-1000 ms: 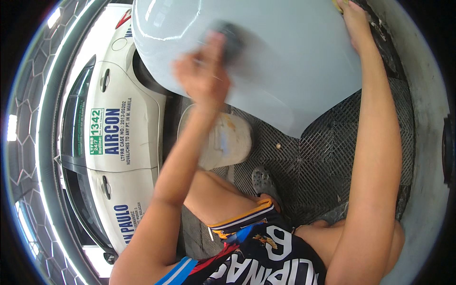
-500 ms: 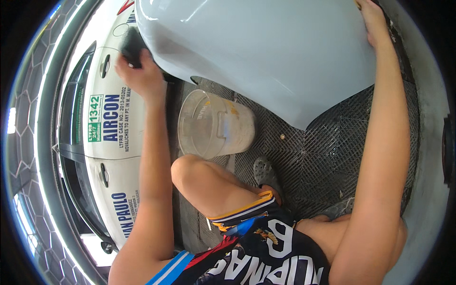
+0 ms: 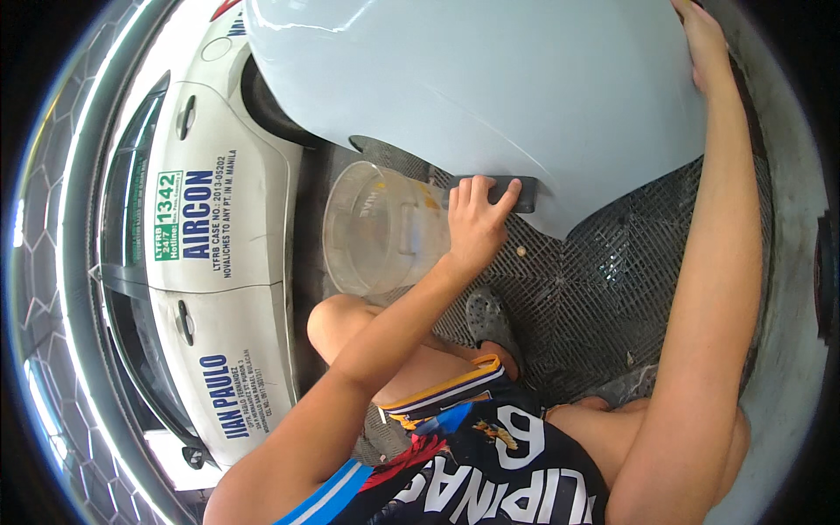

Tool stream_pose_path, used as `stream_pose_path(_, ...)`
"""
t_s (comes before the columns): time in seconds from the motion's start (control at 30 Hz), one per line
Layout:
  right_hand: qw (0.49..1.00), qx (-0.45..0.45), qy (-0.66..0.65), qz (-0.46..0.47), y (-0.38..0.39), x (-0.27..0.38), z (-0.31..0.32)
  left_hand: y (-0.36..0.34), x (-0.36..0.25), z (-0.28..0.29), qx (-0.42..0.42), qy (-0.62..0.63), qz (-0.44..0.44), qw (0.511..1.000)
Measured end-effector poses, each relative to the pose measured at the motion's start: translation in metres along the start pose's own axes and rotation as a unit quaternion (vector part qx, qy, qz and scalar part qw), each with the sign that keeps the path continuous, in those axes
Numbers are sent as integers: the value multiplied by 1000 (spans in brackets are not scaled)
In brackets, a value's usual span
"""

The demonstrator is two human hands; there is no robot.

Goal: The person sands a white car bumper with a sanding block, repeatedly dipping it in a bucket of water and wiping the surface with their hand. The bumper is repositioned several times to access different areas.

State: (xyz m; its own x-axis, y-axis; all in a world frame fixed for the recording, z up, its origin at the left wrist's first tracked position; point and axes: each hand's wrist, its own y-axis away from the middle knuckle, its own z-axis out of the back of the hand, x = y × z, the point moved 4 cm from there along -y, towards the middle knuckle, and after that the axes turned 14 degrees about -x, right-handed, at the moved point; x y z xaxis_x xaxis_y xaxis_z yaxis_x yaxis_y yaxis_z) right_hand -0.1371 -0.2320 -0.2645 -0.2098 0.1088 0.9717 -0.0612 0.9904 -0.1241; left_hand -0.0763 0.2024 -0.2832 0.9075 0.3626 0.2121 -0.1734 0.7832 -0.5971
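A large, glossy pale grey car body panel point(image 3: 569, 96) fills the upper middle, its narrow lower corner pointing toward me. My left hand point(image 3: 479, 219) is closed around a black rectangular block point(image 3: 525, 194) that looks like a sanding block, pressed on the panel near that corner. Thin wet-looking streaks run across the surface above it. At the upper right, my right hand point(image 3: 703, 44) lies along the panel's right edge. Its fingertips reach the top of the picture and are partly cut off, so what they grip cannot be made out.
A clear plastic bucket point(image 3: 350, 232) stands just left of my left hand, partly behind my forearm. Dark ribbed matting point(image 3: 604, 271) covers the floor, with a small pale lump point(image 3: 521, 251) on it. A white car point(image 3: 254, 210) stands at the left; a pale wall point(image 3: 801, 367) bounds the right.
My left hand has swung from the panel's far left edge, down and right, to its lower corner with the black block. My right hand has stayed by the right edge, shifting slightly.
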Motion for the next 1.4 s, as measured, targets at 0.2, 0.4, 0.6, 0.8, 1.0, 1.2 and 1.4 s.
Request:
stream_pose_path(0.2, 987, 80, -88, -105, -7, -14, -8, -55, 71, 76, -117, 16, 63, 991)
stream_pose_path(0.4, 991, 71, -29, -111, -7, -19, -7, -134, 183, 159, -322, 127, 326, 880)
stream_pose_path(0.6, 989, 74, -73, -107, -3, -16, -6, -263, 207, 199, -245, 21, 294, 924)
stream_pose_path(0.8, 993, 79, -47, -80, -3, -13, -6, -292, 77, 130, -250, -207, 136, 936)
stream_pose_path(1.0, 992, 67, -65, -83, -4, -12, -9, -200, -45, 48, -119, -2, -92, 989)
stream_pose_path(1.2, 990, 48, -62, -122, -4, -15, -11, -200, 14, 98, -206, 49, 18, 977)
stream_pose_path(1.4, 996, 57, -31, -59, -3, -12, -14, -288, 128, 185, -313, -89, 209, 922)
